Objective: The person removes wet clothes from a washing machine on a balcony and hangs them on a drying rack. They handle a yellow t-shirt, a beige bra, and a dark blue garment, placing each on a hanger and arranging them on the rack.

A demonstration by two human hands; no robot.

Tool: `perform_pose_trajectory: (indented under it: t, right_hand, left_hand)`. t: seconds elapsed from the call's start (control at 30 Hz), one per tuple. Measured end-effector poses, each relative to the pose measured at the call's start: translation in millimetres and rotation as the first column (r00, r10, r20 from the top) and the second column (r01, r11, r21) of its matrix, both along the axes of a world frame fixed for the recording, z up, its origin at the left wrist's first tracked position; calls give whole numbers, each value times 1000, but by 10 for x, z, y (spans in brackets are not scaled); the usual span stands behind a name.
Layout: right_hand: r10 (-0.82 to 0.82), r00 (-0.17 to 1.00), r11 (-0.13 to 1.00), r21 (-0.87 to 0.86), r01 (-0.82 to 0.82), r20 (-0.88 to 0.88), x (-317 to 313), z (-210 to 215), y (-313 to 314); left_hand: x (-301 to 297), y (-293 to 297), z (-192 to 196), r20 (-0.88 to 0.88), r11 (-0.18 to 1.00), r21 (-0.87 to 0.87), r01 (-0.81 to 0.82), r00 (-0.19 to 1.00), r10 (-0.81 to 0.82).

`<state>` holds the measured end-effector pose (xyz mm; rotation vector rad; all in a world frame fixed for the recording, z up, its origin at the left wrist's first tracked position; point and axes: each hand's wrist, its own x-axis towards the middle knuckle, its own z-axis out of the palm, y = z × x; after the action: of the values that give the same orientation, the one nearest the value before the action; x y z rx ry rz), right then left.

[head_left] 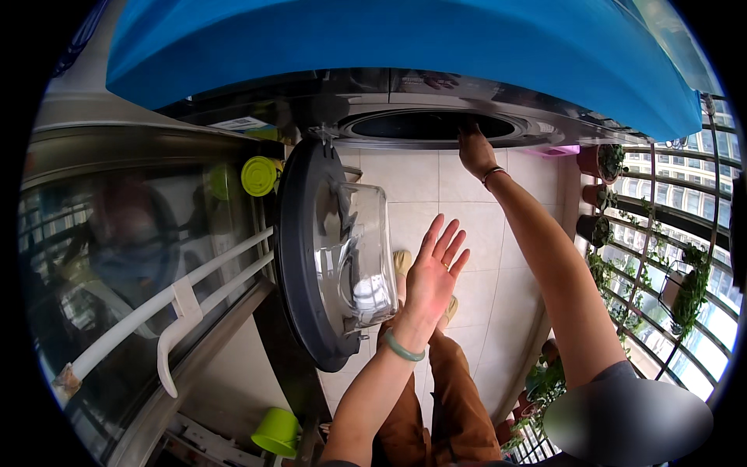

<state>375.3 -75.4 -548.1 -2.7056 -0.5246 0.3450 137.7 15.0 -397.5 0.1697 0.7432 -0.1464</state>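
In front of me a front-loading washing machine (pixel 257 105) has its round door (pixel 292 257) swung out to the left, the clear glass bowl (pixel 366 257) facing my legs. My right hand (pixel 475 152) reaches to the right part of the dark drum opening (pixel 420 124); its fingers are mostly hidden at the rim, so what they touch or hold does not show. Lower down, just right of the glass bowl, my left hand (pixel 436 272) hangs in the air with the fingers stretched out and nothing in it. A green bangle (pixel 405 348) circles its wrist.
A blue cover (pixel 405 47) drapes the machine's top. Left stand a glass-fronted cabinet (pixel 117 233), white rails (pixel 210 268) with a hook, a yellow-green canister (pixel 259 176) and a green pot (pixel 276 432). Potted plants (pixel 599 226) line the barred window at right. Tiles (pixel 475 226) cover the floor.
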Motion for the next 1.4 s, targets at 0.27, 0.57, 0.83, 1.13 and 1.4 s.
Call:
perform_pose_trajectory:
  t: [0.27,0.57,0.83,1.13,1.4]
  right_hand:
    - [-65,788,578,621,530,-613,-710,1112,-236]
    - [26,765,557,645,523,-643,-1567,2166,-617]
    - [-11,567,400,516,757,-824,-738,905,-259]
    - [-285,446,166,415,895,-848,109,-232,328]
    - [199,497,163,528,833,-845,-1416,1342,-198]
  left_hand:
    - [53,-21,-185,-100,998,5,-65,993,65]
    - [1076,281,-424,66,996,-50,-69,995,72]
    - [608,-88,-319,-63,1000,11,-29,998,30]
    - [-45,-5,-197,-125,992,23,128,984,-124]
    - [469,98,-415,-120,993,83,-80,989,89]
